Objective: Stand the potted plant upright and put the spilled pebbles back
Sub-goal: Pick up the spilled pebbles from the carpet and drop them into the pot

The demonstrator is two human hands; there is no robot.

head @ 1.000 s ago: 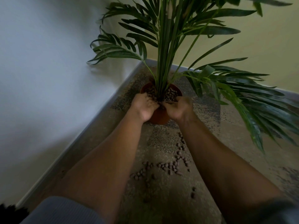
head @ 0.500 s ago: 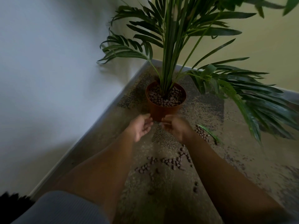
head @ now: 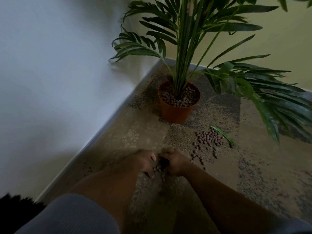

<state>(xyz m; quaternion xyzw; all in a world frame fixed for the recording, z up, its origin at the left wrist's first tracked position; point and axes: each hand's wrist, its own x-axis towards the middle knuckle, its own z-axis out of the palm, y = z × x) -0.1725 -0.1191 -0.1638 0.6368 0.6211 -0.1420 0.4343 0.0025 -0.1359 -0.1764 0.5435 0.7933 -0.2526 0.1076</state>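
The orange pot [head: 175, 114] stands upright in the floor's corner, topped with brown pebbles [head: 179, 98], and its palm fronds [head: 189, 36] spread overhead. My left hand [head: 143, 162] and my right hand [head: 176, 163] are down on the floor, close together and motion-blurred. Their curled fingers cup a small clump of pebbles [head: 157, 168] between them. A loose pile of spilled pebbles [head: 209, 138] lies to the right of my hands and in front of the pot, with a few strays [head: 196, 157] trailing towards my right wrist.
A fallen green leaf [head: 222, 135] lies beside the pebble pile. A white wall with a skirting board [head: 104, 130] runs along the left, and a yellow wall [head: 287, 39] closes the back. Long fronds [head: 276, 105] droop low on the right over the speckled floor.
Both hands have drawn back from the pot's rim to the floor and now cup spilled pebbles. The view has shifted, showing the pile beside the leaf.
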